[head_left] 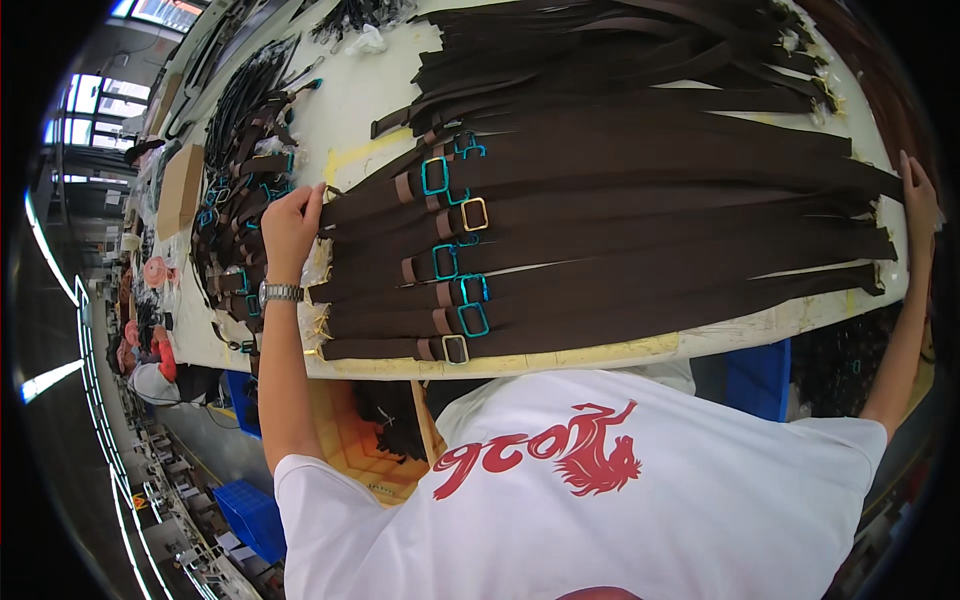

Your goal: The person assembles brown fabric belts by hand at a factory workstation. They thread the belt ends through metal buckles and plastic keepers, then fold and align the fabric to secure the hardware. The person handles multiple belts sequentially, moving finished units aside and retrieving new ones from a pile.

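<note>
Several dark brown straps (620, 240) lie side by side across the table in front of me. Square buckles cross their left part, most edged in bright blue, one a gold-toned buckle (474, 214) and one a pale buckle (455, 349). Small brown keeper loops (408, 270) sit beside the buckles. At the left ends, my left hand (290, 230) is closed, thumb and finger pinching the end of an upper strap. Far to the right, my right hand (920, 198) grips a strap's right end at the table edge; its fingers are partly hidden.
Another pile of dark straps (610, 60) lies farther back. Buckled straps (245, 200) are heaped at the left, near a cardboard box (180, 190). Blue crates (250, 520) stand below table height. Another person (155, 375) sits at the far left.
</note>
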Demonstrator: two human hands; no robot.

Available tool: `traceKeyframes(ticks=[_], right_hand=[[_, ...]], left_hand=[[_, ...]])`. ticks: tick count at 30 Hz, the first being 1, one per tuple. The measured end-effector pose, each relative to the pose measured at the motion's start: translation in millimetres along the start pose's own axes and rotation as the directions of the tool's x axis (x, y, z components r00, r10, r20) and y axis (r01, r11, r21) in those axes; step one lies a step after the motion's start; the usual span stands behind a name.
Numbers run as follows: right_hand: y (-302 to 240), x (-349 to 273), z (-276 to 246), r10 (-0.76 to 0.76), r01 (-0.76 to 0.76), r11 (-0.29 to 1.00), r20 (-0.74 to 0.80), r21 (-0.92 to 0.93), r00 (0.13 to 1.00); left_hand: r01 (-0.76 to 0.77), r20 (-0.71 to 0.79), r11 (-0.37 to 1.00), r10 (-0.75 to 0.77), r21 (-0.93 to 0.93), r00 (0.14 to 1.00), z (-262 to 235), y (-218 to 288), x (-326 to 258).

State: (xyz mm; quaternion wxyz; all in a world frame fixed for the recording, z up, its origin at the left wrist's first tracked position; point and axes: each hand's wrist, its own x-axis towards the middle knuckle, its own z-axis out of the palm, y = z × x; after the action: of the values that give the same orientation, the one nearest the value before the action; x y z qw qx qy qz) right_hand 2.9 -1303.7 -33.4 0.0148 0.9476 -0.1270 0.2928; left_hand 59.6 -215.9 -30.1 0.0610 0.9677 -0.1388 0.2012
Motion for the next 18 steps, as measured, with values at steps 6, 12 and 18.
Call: traceKeyframes(ticks=[6,12,18], right_hand=[[-21.3,-29.7,35.9,-0.081,0.08,0.997,0.026,0.021,0.996],[-37.4,-45.1,34.6,-0.175,0.17,0.984,0.12,0.049,0.977],[-108.1,-65.4,34.8,-0.073,0.097,0.992,0.261,-0.079,0.963]], left_hand=[[0.01,0.148,0.998,-0.019,0.058,0.989,1.5,2.4,-2.5],[0.035,0.091,0.999,-0.039,0.042,0.995,-12.8,5.8,-36.7],[-0.067,-0.034,0.974,0.076,0.217,0.996,20.4,15.2,-51.8]])
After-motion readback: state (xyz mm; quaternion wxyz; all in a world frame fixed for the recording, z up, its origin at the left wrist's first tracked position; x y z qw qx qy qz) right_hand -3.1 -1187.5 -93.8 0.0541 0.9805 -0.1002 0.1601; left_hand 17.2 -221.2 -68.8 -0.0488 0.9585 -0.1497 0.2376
